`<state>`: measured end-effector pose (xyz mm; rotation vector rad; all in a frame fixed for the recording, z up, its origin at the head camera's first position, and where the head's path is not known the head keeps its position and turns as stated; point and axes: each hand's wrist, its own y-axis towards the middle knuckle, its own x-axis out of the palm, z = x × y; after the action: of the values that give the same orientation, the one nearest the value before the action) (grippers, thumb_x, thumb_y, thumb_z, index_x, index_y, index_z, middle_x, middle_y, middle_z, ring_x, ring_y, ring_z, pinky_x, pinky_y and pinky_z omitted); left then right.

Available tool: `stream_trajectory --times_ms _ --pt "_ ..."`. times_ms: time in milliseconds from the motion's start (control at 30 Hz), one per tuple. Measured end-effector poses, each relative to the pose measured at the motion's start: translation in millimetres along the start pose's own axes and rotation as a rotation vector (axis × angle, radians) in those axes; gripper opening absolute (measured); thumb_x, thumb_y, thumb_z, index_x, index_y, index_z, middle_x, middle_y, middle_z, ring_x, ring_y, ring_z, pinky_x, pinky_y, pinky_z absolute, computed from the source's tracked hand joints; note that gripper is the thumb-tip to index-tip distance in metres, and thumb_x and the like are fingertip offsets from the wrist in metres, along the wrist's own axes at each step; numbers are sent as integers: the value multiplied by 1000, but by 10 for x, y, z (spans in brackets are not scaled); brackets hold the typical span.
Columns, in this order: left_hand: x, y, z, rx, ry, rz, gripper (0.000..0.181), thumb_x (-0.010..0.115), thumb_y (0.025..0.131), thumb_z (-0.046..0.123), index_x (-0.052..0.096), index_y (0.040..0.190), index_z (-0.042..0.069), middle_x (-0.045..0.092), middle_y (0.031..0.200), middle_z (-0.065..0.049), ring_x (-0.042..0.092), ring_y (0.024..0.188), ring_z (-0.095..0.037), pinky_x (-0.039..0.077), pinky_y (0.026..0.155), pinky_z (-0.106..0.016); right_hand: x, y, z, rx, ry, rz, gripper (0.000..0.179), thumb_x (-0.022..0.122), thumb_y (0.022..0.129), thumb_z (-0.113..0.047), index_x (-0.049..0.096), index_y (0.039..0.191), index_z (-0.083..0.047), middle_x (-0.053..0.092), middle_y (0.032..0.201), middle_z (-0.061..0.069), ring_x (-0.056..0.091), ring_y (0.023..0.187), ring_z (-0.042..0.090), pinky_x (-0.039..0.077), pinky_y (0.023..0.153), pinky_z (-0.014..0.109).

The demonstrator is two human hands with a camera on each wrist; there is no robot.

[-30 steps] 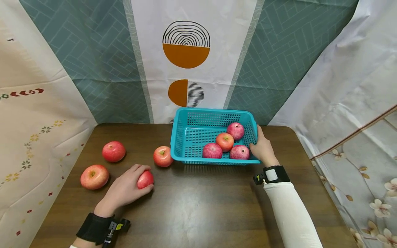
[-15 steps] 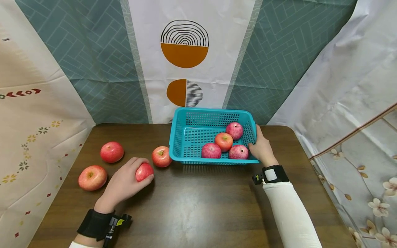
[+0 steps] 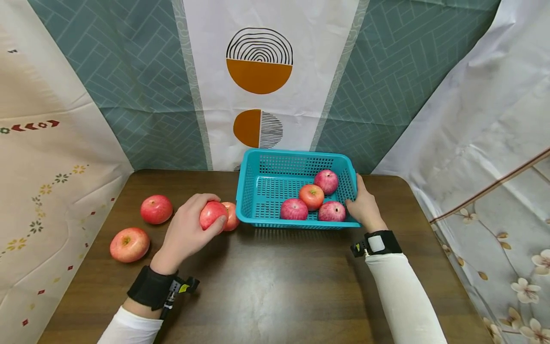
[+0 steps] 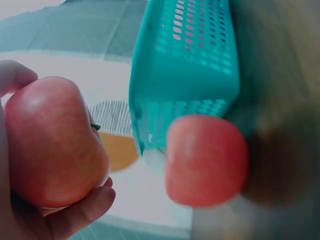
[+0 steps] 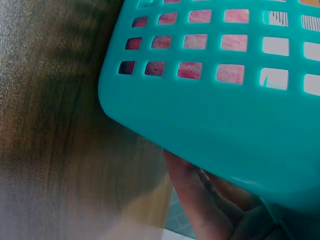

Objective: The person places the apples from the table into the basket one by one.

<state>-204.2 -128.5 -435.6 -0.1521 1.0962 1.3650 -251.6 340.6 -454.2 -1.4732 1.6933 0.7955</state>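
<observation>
My left hand (image 3: 186,229) holds a red apple (image 3: 211,215) between thumb and fingers. The left wrist view shows this apple (image 4: 55,142) raised, stem facing the blue-green plastic basket (image 4: 185,80). Partly hidden behind it in the head view, another apple (image 3: 232,217) rests on the table beside the basket's left end. My right hand (image 3: 365,205) grips the right end of the basket (image 3: 296,225), thumb over the rim. From the right wrist, its fingers (image 5: 195,195) show against the basket's outer wall. Inside the basket, several apples (image 3: 311,197) lie toward the right.
Two more apples, one red (image 3: 156,209) and one paler (image 3: 130,244), sit on the left of the brown wooden table (image 3: 275,286). Patterned cloth (image 3: 146,95) hangs behind the table and along both sides.
My left hand has lifted its apple from the table and carried it right and away from me, toward the basket. The right hand and basket have stayed in place.
</observation>
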Motion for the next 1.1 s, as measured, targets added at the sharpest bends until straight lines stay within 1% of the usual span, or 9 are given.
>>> stream_trajectory --times_ms 100,200,333,467,567,733,867,1033,1100 --pt "33 190 112 40 -20 -19 40 72 83 39 61 115 17 60 110 4 56 90 -14 57 65 -41 -6 2 5 2 3 1 86 57 94 -12 1 159 -9 50 131 38 57 105 50 48 86 68" --pt "82 391 220 65 -22 -66 41 71 84 41 60 117 19 60 112 4 54 92 -14 57 65 -40 -5 7 18 4 1 2 86 57 95 -12 1 160 -10 50 132 38 57 105 50 47 87 68" --pt "185 641 332 72 4 -133 40 67 86 46 60 117 22 58 113 5 54 91 -13 57 65 -38 0 8 19 1 3 1 86 57 95 -12 1 160 -10 49 132 38 57 106 50 47 88 68" --pt "306 841 402 69 29 -189 40 64 87 49 58 117 23 57 110 5 53 86 -13 56 63 -36 4 2 9 -3 5 0 85 57 94 -12 2 159 -9 49 133 38 57 106 50 47 88 68" --pt "401 966 437 73 49 -226 40 62 88 48 58 118 22 56 106 5 53 84 -12 56 61 -33 1 -2 13 3 -3 2 85 56 94 -12 1 159 -9 49 133 38 57 106 50 47 88 68" --pt "544 1148 462 89 98 -267 40 60 88 48 57 116 20 53 100 4 51 81 -11 54 57 -30 0 -5 26 7 -6 8 85 57 94 -12 3 159 -9 49 133 38 56 107 51 46 89 68" --pt "625 1279 475 96 125 -316 40 60 87 49 56 115 20 52 100 4 49 84 -11 53 57 -30 12 -7 28 9 -6 4 85 57 94 -12 3 159 -9 50 131 37 57 105 50 47 89 67" --pt "709 1432 512 73 137 -420 39 57 90 45 55 121 21 51 106 1 49 89 -13 52 61 -31 19 -2 22 6 -9 16 85 57 93 -13 4 160 -10 52 130 36 59 103 48 49 86 65" --pt "747 1493 540 60 134 -470 42 57 92 44 53 125 18 49 110 -3 49 93 -17 53 63 -32 26 -4 28 3 -9 17 85 57 93 -13 4 160 -10 53 129 36 59 103 48 49 86 66"
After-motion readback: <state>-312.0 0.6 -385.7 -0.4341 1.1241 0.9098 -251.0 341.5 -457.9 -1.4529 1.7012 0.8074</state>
